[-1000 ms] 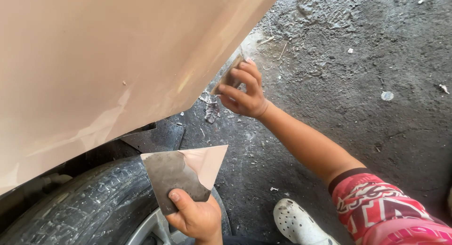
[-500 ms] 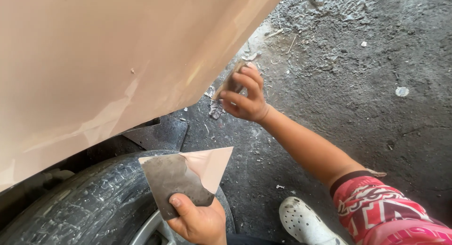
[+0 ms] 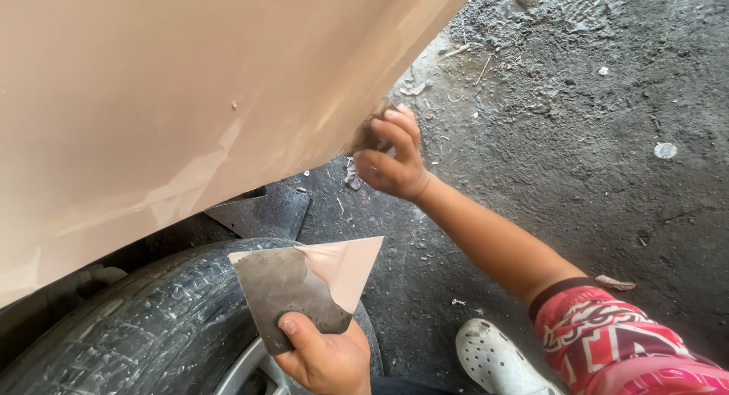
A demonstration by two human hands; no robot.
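While a small scraper (image 3: 366, 137) is being pinched by the right hand (image 3: 395, 163) against the panel's (image 3: 190, 99) lower edge, filler could be gouged; a flat board (image 3: 304, 285) is being gripped by the left hand (image 3: 326, 357) over the tyre (image 3: 129, 327).

The right hand (image 3: 395, 156) presses a small scraper (image 3: 363, 137) against the beige car panel (image 3: 190, 83); the left hand (image 3: 326, 357) grips a flat metal plate (image 3: 292, 289) smeared with filler, over the tyre (image 3: 137, 327)

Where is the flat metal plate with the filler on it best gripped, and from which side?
Grip the flat metal plate at its bare lower edge, from below, as the left hand does, thumb on the face. The pinkish filler covers the upper right corner, so that end is probably best left untouched. The right hand holds a spreader against the body panel.
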